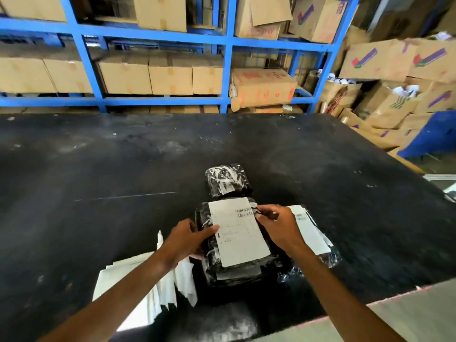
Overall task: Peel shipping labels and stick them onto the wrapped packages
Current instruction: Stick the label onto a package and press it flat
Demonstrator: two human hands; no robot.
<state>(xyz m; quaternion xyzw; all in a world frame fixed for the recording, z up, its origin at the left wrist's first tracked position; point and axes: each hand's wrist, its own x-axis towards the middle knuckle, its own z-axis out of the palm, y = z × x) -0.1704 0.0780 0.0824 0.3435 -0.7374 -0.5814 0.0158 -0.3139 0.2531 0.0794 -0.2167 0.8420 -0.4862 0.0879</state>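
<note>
Label-sticking step: left hand point(187, 239) and right hand point(274, 223) each pinch the shipping label point(240, 233) over the near wrapped package point(237, 270); next, press it flat.

label point(240, 233) print blurred, forearms cut off

1. I see a black, scuffed desk point(98, 156) carrying everything.
2. Three black wrapped packages lie on it: one farther back point(228, 180), one central point(237, 265), one right point(318, 245).
3. White label sheets point(158, 282) lie at left.
</note>
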